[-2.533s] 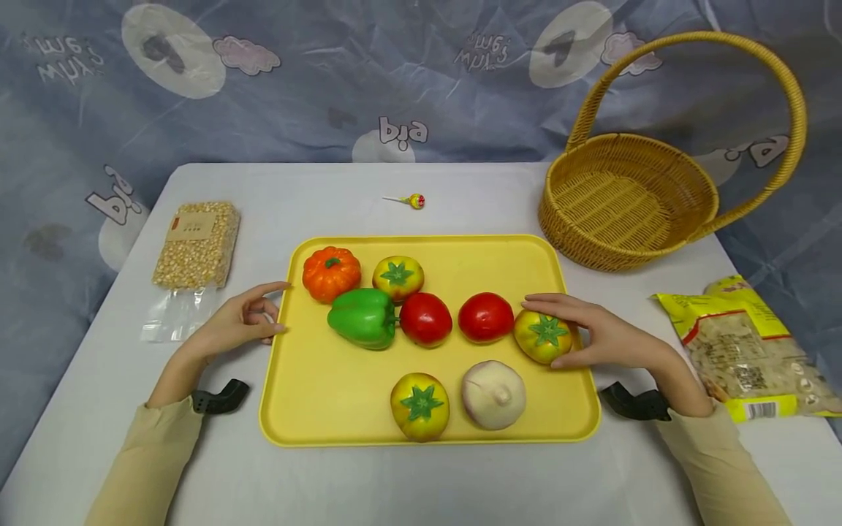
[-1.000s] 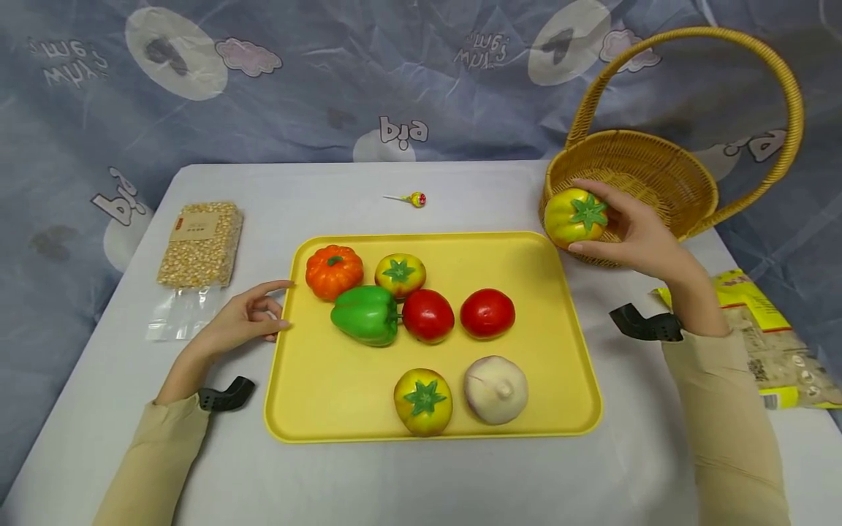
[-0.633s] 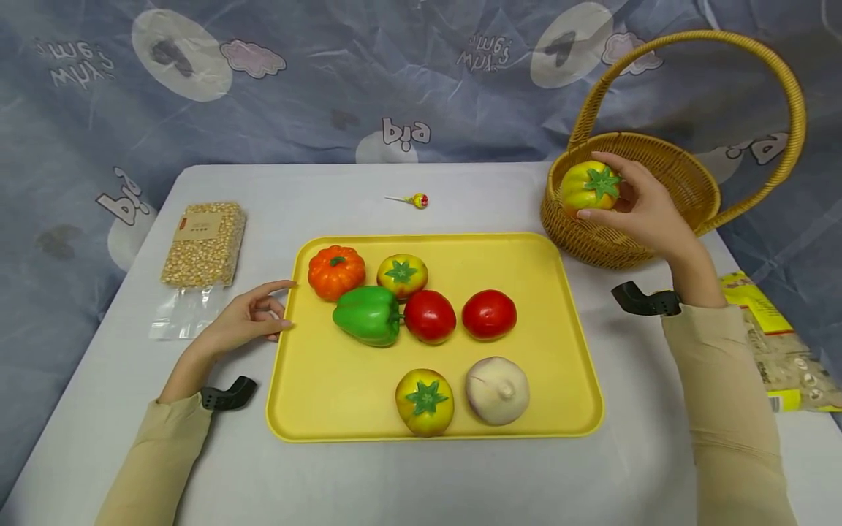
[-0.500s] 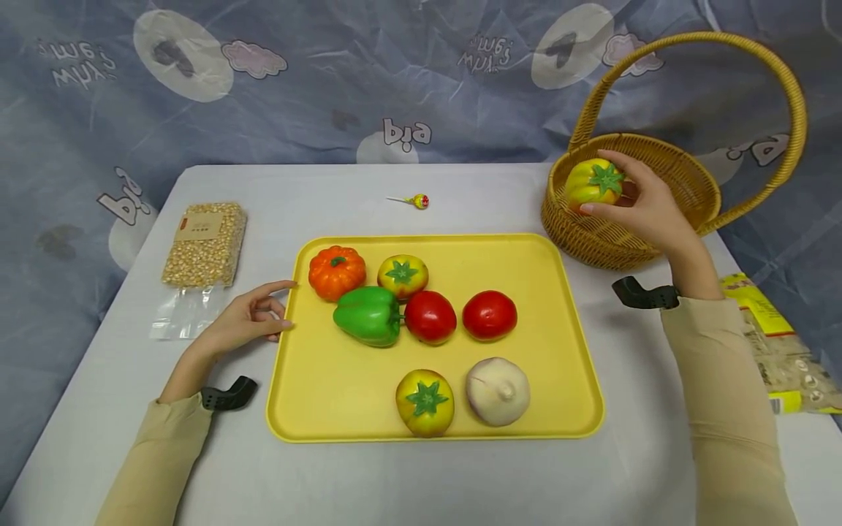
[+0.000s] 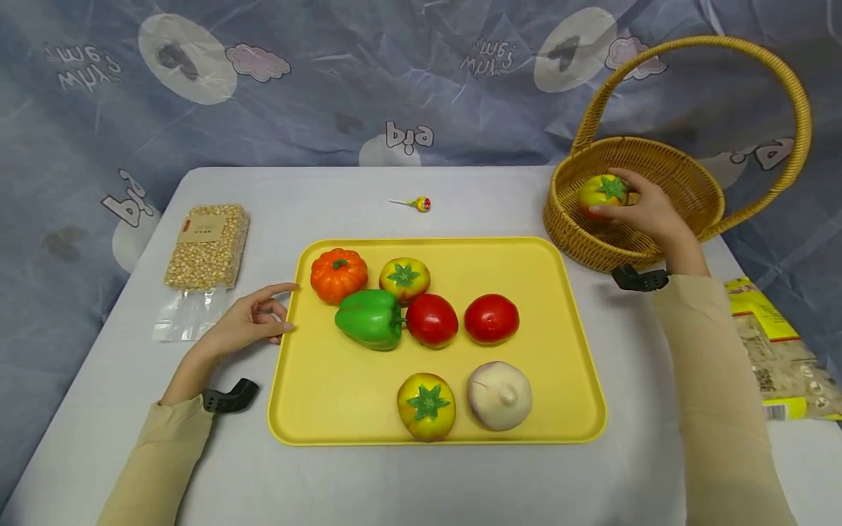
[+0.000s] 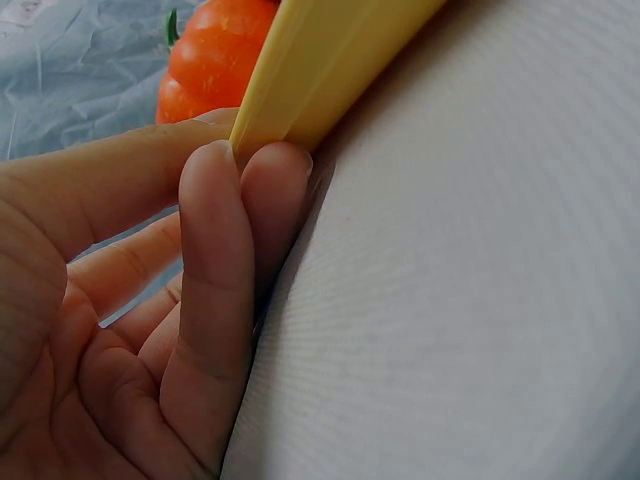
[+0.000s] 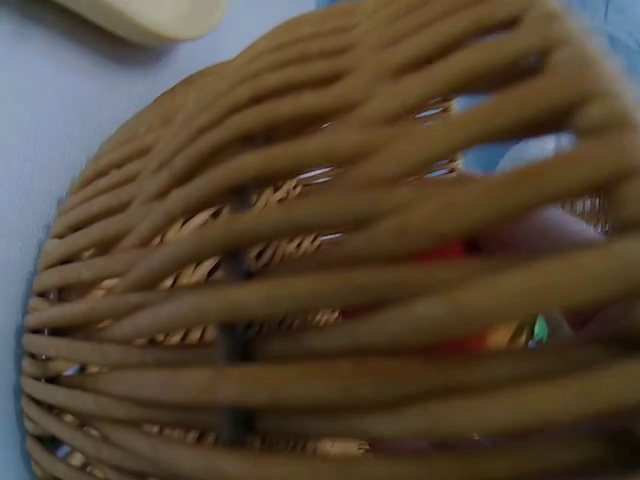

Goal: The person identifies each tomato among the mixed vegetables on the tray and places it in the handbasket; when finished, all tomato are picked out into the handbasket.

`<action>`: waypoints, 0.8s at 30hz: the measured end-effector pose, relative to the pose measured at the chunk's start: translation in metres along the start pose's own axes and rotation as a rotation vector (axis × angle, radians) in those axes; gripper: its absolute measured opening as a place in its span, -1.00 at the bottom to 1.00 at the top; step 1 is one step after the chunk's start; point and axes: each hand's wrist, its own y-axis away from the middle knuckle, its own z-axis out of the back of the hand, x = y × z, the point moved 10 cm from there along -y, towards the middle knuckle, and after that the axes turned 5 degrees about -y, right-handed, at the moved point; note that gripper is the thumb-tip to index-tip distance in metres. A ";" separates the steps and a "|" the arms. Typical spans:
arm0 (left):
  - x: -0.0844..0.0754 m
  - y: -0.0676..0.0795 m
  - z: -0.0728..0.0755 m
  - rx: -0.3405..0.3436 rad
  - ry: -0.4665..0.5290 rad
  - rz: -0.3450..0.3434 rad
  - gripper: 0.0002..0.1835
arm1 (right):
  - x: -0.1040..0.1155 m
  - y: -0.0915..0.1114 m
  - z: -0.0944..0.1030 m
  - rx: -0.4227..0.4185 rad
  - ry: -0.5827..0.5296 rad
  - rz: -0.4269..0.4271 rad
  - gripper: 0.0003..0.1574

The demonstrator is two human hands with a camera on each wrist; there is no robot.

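Note:
My right hand (image 5: 647, 208) grips a toy tomato (image 5: 601, 191), yellow with a green star leaf and reddish below, inside the wicker basket (image 5: 595, 248). In the right wrist view the basket's weave (image 7: 300, 390) hides most of that hand and tomato. At the left, my left hand (image 5: 253, 321) pinches the rim of the yellow tray (image 5: 322, 394); its fingers (image 6: 215, 230) meet the rim in the left wrist view. On the tray lie an orange pumpkin (image 5: 338, 277), a green bell pepper (image 5: 370, 319), two leaf-topped tomatoes (image 5: 426, 407), two red round ones (image 5: 491, 319) and a garlic bulb (image 5: 500, 395).
A bag of corn kernels (image 5: 207, 248) lies left of the tray, and a lollipop (image 5: 421, 204) behind it. To the right, a yellow-printed food bag (image 5: 779, 351) is partly covered by the right sleeve (image 5: 717, 387). The basket's tall handle (image 5: 799, 109) arches upward.
The right hand has lifted the tomato off the tray's right side, carried it over the basket rim and lowered it into the basket. The left hand has stayed at the tray rim.

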 end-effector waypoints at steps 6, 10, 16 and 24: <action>0.002 0.000 -0.001 0.004 0.006 0.002 -0.25 | -0.013 -0.011 -0.008 0.057 0.032 -0.027 0.07; 0.002 0.000 -0.002 0.009 0.016 0.002 -0.25 | -0.016 -0.017 -0.012 0.061 0.063 -0.025 0.06; 0.002 0.000 -0.001 0.001 0.010 -0.003 -0.26 | -0.019 -0.020 -0.008 0.039 0.083 -0.076 0.12; 0.002 -0.001 0.000 -0.001 0.030 0.008 -0.26 | -0.021 -0.026 -0.003 -0.010 0.082 -0.108 0.11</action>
